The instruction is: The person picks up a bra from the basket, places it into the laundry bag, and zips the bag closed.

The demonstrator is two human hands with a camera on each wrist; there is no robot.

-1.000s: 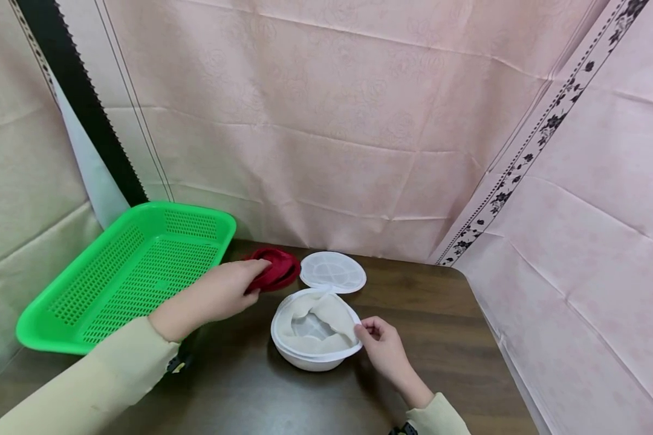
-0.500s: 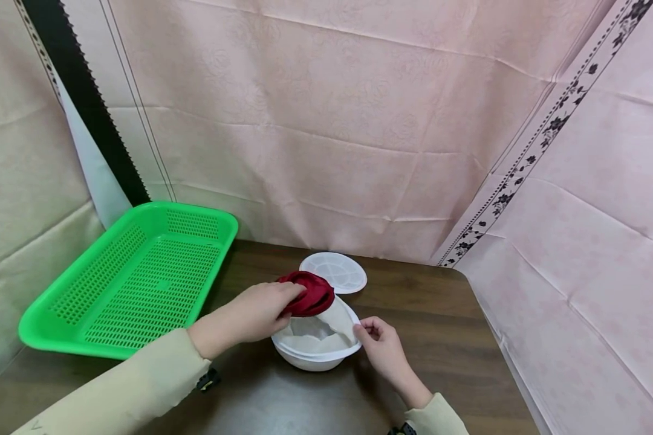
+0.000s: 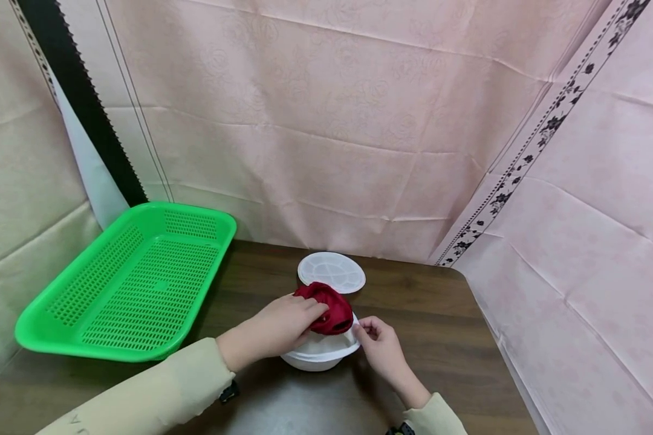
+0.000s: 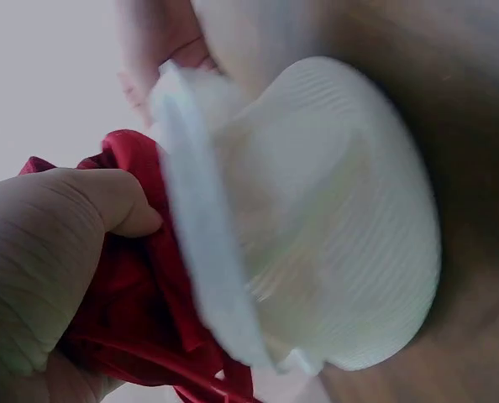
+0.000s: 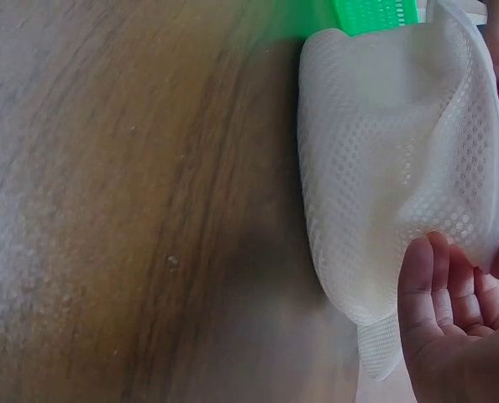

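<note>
Currently, left hand (image 3: 276, 329) grips bunched red cloth (image 3: 334, 311) over the mouth of the white mesh laundry bag (image 3: 311, 364); right hand (image 3: 383, 350) pinches its right rim, probably steadying it. Lid (image 3: 332, 270) lies open on far side, apparently leaving access.

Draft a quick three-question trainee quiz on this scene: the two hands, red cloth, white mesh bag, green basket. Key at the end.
1. True or false: the left hand holds the red cloth at the mouth of the white mesh bag.
2. Fill in: in the head view, the green basket stands to the person's ____ of the bag.
3. Multiple choice: what does the right hand pinch?
A) the red cloth
B) the green basket
C) the bag's rim

Key: 1. True. 2. Left. 3. C.
</note>
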